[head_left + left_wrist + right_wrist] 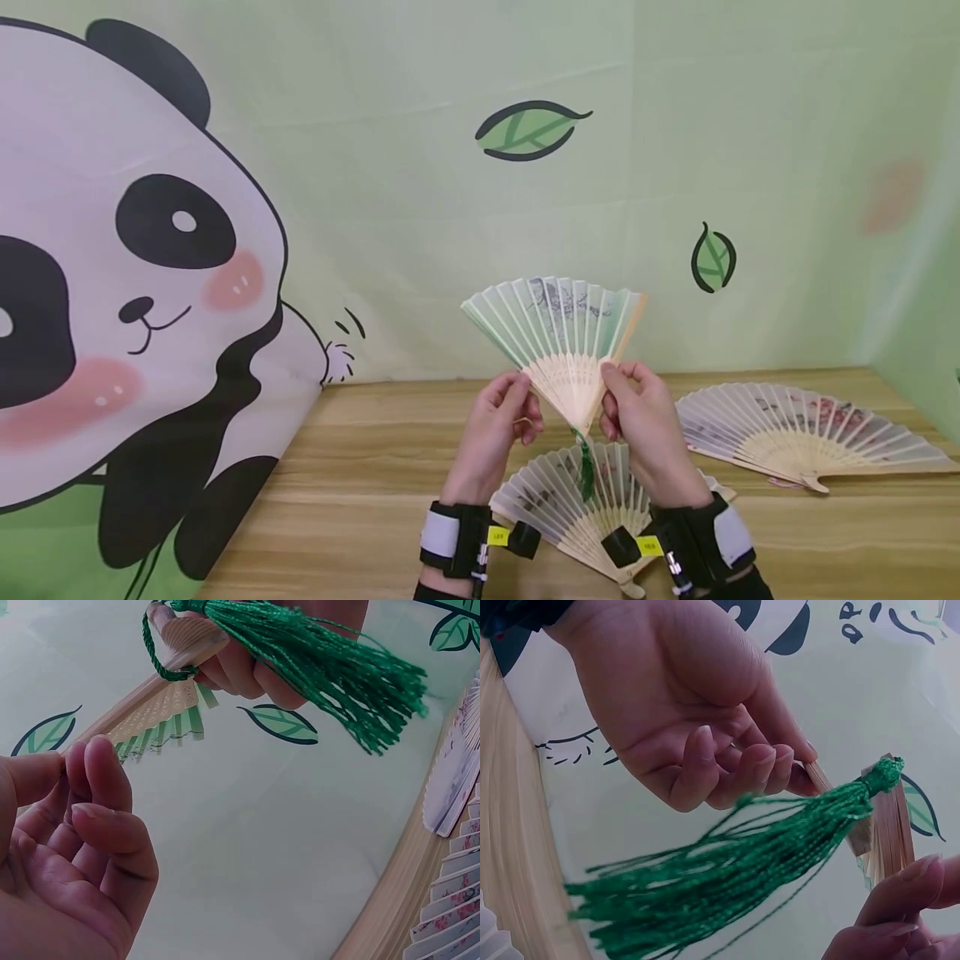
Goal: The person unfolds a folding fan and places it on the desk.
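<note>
Both hands hold up a half-spread green folding fan (pixel 558 333) with pale wooden ribs and a dark blue drawing on its leaf. My left hand (pixel 489 425) pinches the left outer rib between thumb and fingers. On the other side, my right hand (pixel 643 417) grips the right outer rib, thumb towards me. A green tassel (pixel 587 473) hangs from the pivot end. Seen from the left wrist, the tassel (pixel 322 667) partly covers the right hand (pixel 259 671). In the right wrist view, the right hand (pixel 900 915) is cut off by the frame.
An open whitish folding fan (pixel 525 493) lies on the wooden table (pixel 360 483) below the hands. Another open fan with red flowers (pixel 813 425) lies at the right. Behind the table hangs a pale green backdrop (pixel 390 208) with a panda (pixel 247 217) and leaves.
</note>
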